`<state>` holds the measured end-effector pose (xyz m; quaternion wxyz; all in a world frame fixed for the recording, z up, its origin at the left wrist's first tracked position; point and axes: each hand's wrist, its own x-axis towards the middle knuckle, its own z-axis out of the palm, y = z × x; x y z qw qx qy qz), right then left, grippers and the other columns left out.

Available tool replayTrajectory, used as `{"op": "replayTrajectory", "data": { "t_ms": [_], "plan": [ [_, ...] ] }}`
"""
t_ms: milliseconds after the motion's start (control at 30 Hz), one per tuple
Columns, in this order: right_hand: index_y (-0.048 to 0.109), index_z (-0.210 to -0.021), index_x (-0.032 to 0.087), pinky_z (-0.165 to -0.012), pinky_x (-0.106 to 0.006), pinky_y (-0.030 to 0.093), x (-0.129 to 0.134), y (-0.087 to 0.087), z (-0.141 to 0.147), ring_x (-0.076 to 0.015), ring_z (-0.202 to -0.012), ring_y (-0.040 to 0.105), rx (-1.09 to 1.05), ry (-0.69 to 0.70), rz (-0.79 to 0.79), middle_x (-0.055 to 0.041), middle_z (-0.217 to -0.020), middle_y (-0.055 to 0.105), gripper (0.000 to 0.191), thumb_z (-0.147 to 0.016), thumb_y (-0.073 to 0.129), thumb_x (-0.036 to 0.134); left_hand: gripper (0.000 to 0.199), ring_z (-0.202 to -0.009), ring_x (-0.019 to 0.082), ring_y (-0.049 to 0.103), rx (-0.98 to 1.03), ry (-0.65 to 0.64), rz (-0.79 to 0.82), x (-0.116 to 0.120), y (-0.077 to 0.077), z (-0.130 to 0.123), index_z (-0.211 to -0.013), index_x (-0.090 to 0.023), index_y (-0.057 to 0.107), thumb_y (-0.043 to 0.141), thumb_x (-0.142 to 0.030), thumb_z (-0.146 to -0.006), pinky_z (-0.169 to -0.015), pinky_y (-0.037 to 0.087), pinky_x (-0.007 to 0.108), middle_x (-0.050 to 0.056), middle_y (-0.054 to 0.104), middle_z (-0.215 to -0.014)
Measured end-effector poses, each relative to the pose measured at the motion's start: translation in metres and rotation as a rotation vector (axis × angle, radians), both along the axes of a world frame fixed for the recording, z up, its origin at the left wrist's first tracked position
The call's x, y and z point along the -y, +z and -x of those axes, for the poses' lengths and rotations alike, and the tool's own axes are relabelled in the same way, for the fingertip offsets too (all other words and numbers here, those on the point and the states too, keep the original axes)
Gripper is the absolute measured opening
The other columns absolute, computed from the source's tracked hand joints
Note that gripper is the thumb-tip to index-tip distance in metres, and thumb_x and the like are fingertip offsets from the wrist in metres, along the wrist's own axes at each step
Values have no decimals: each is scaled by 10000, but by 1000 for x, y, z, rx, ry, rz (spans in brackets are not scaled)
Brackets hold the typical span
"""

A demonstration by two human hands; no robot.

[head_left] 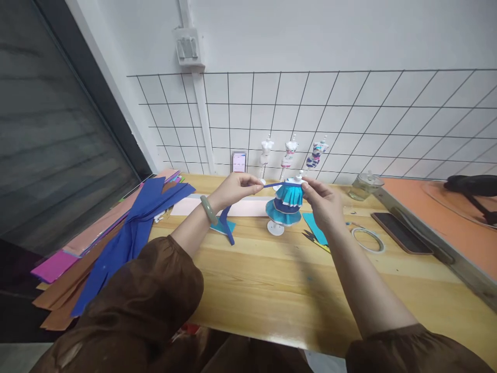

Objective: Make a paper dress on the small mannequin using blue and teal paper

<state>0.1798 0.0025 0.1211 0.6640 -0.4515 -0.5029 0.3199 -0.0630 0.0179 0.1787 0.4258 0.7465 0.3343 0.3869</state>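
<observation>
A small white mannequin (276,227) on a round base wears a tiered dress (286,205) of turquoise and dark blue ruffles. A narrow blue strip (274,185) runs across the top of the dress. My left hand (244,187), with a green bangle on the wrist, pinches the strip to the left of the mannequin, and a loose length hangs below it over a turquoise piece (229,227). My right hand (321,201) is closed at the right edge of the dress top, holding the strip's other side against it.
Blue and brown strips (132,233) lie piled at the left. Three small mannequins (290,150) and a lit phone (239,162) stand behind. Scissors (316,242), a tape roll (368,241), a dark phone (402,233) and a glass jar (365,186) are at the right.
</observation>
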Motion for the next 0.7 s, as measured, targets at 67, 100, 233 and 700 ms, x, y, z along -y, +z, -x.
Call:
{"op": "replayTrajectory", "data": {
  "t_ms": [67,100,233,700],
  "plan": [
    [681,-1044,209,-763,-350,521,1,2,0,-179,-817,648,37,-23,-15,-58,-946,709,383,-727,686,424,284,-694,101,511,-22,-30,2,4,0,-6,-933,-135,672,641,-348,-749,-637,397,245,18,589,-750],
    [669,-1071,209,-772,-360,522,2,3,0,-189,-844,649,83,-44,-36,-63,-974,705,396,-743,667,432,277,-685,97,499,-31,-51,-5,4,-1,-8,-935,-139,671,627,-349,-761,-626,386,239,9,573,-735],
    [637,-1142,191,-788,-406,516,5,4,-3,-224,-869,652,462,-224,-184,-98,-1012,700,420,-834,542,460,241,-610,75,437,-78,-50,-62,3,-2,-14,-789,-128,658,580,-355,-796,-567,328,221,-21,500,-646],
    [672,-1022,194,-747,-360,511,3,3,-8,-211,-796,657,720,-319,-274,-82,-935,705,268,-866,509,339,132,-995,179,578,98,-114,-183,9,-4,-26,-813,-134,659,606,-250,-780,-891,427,346,99,634,-1038]
  ]
}}
